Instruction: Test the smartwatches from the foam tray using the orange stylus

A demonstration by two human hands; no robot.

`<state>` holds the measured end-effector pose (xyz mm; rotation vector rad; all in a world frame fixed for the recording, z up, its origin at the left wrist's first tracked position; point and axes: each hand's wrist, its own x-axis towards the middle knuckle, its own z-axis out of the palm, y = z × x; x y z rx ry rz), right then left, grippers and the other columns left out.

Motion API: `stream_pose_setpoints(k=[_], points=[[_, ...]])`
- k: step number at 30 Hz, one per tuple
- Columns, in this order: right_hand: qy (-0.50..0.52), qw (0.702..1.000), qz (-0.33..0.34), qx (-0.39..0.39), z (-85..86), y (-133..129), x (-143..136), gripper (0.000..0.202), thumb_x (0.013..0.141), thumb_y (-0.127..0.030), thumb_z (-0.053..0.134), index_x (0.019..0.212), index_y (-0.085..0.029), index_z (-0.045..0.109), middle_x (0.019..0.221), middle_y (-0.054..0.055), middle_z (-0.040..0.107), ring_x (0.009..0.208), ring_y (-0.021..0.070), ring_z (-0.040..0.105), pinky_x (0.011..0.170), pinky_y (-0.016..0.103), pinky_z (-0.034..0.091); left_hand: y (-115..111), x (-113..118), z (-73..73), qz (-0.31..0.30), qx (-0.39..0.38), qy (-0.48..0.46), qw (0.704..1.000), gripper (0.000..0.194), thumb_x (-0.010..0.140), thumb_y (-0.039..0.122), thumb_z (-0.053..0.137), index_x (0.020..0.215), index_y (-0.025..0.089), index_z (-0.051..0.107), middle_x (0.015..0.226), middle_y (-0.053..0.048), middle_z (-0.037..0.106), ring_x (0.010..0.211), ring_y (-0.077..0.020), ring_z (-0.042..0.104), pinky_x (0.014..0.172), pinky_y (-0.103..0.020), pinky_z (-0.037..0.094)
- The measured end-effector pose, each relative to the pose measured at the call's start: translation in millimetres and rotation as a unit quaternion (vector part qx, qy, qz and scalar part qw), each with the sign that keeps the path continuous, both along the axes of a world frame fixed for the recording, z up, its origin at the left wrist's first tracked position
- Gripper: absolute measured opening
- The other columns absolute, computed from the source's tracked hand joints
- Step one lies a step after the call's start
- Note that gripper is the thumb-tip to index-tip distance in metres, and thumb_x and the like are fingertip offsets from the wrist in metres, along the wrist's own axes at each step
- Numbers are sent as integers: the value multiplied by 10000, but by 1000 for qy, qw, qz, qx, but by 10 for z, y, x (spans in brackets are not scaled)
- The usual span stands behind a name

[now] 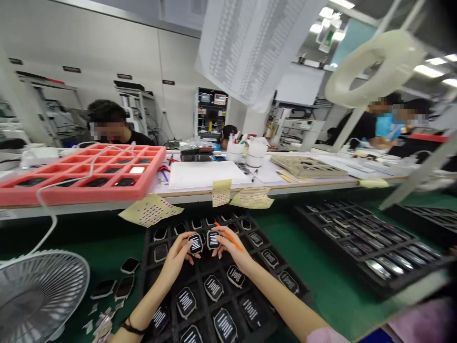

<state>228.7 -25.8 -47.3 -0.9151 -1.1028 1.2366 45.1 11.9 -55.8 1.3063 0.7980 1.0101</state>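
Observation:
My left hand [177, 252] holds a strapless smartwatch [196, 243] by its edges, the screen lit with white text. Close beside it, another lit smartwatch [213, 239] is pinched in my right hand [228, 246]. A thin orange stick-like tool [231, 237] also lies across the fingers of that hand; its exact kind is unclear. Both hands are above a black compartment tray [200, 269] of watch bodies. Several nearer ones, such as a lit watch [186, 302], display white text, while ones at the far side, such as a dark watch [160, 253], look blank.
A desk fan [43, 290] stands left, near loose dark watches [124, 287] and paper scraps [103, 325]. On the shelf ahead are a pink foam tray [143, 188] and white paper [207, 174]. Another black tray [357, 238] lies right. Other people sit beyond the shelf.

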Motion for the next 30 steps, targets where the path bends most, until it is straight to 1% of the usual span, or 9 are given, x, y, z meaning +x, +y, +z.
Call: stream_pose_setpoints(k=[2,4,8,12,16,22,26,28,30], points=[[6,1000,-1,6,-18,34,18,237,764,-314,606,966,-199,560,705,-29,570,472,122,623,391,192,404,17,9,-7,15,-1,-1,1000,457,738,481,581,1062,165,522,796,-47,641,597,-183,649,454,-234,461],[11,1000,0,6,-34,65,42,243,760,-317,611,965,-196,559,688,-36,559,461,121,620,381,186,402,22,21,-2,15,-6,7,1000,478,709,489,613,1048,162,532,808,-52,647,583,-189,647,448,-243,466],[14,1000,4,10,-52,93,83,227,782,-316,600,975,-203,558,648,-48,540,472,118,614,385,179,406,-9,49,50,46,-4,15,999,478,706,499,619,1050,174,553,806,-43,657,606,-186,647,464,-232,469],[18,1000,12,20,-66,98,110,209,799,-296,585,993,-220,569,665,-47,546,498,117,624,408,184,423,-48,71,109,58,-2,27,998,500,681,533,624,1033,181,573,758,-37,664,600,-199,642,462,-239,478],[22,1000,9,21,-61,101,121,207,797,-289,585,992,-218,572,675,-45,549,497,118,628,407,184,424,-30,69,102,59,-4,28,998,507,661,541,636,1021,189,583,784,-40,670,603,-204,645,455,-241,480],[24,1000,-8,10,-25,61,68,215,772,-300,592,956,-191,569,629,-49,559,454,120,622,373,176,401,45,10,2,24,-13,26,999,531,676,532,625,1054,168,550,799,-52,661,617,-215,658,472,-262,489],[10,1000,-20,8,-22,17,30,228,775,-303,590,971,-190,568,674,-31,589,485,127,634,394,187,408,25,-7,-11,-1,-8,11,1000,474,735,492,577,1068,159,521,783,-46,645,623,-201,660,491,-259,484],[7,1000,-20,7,-20,-4,16,232,777,-315,591,971,-191,564,692,-26,592,494,130,636,404,196,409,11,-4,-13,-5,-1,0,1000,458,734,495,571,1039,157,520,745,-36,633,585,-192,651,460,-247,465],[0,1000,-17,2,-10,-28,4,239,779,-319,594,979,-194,559,716,-17,600,503,134,635,417,209,414,1,-1,-21,-13,7,-7,1000,433,758,481,553,1046,159,515,736,-30,624,593,-185,651,467,-239,463]])
